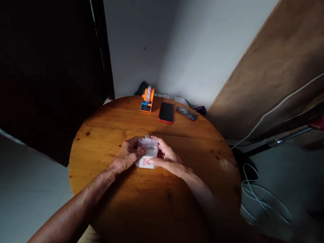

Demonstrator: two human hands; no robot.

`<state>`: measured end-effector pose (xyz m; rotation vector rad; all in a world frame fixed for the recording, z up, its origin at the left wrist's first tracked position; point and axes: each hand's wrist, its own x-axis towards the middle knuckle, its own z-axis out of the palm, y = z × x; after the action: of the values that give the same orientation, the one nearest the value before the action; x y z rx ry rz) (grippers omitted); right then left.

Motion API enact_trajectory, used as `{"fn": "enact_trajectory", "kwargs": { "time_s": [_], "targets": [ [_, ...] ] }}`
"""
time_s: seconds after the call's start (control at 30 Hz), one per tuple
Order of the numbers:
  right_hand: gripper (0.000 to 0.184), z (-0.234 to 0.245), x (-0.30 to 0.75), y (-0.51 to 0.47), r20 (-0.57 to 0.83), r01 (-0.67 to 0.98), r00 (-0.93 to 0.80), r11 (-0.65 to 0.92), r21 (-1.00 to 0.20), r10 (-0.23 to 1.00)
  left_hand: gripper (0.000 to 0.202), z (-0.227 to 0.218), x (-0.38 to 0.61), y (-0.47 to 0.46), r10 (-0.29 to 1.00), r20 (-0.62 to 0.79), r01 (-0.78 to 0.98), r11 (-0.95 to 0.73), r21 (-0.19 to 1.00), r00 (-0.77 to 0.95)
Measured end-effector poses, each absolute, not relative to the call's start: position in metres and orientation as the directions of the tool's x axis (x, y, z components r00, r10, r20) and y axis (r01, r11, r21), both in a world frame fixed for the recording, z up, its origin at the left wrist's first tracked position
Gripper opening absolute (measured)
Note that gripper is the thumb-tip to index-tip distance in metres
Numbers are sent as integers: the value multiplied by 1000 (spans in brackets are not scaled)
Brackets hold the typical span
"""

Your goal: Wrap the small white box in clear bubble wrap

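Over the middle of the round wooden table, both of my hands grip a small white box (150, 160) with red print on its face. A pale, textured sheet that looks like bubble wrap (150, 142) covers its far part. My left hand (129, 153) closes around the left side, thumb lying across the sheet. At the right side, my right hand (167, 156) has its thumb on the box's face near the print and its fingers behind the far edge. The fingers partly hide the box and sheet.
On the far part of the wooden table (104, 141) stand an orange and blue tape dispenser (147, 99), a black phone-like slab with red edges (166, 112) and a blurred-out dark object (186, 112). A wall rises behind. White cable (265, 199) lies coiled on the floor at right.
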<state>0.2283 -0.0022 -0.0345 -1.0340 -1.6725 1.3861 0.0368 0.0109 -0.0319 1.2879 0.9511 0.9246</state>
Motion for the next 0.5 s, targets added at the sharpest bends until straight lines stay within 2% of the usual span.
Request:
{"fn": "enact_trajectory", "kwargs": {
  "time_s": [0.1,0.2,0.33,0.5],
  "targets": [
    [75,-37,226,-1,15,110,-380,61,-992,925,48,-34,37,10,924,-102,-199,185,962,368],
    [71,-37,224,-3,7,192,-339,76,-978,941,56,-35,34,9,907,-95,-276,223,935,411],
    [67,-39,224,-6,21,342,-268,116,-932,963,78,-35,30,8,884,-68,-315,236,919,463],
    [67,-45,223,-5,126,328,-224,196,-924,966,86,-36,29,9,895,-53,-313,210,926,442]
  ]
}}
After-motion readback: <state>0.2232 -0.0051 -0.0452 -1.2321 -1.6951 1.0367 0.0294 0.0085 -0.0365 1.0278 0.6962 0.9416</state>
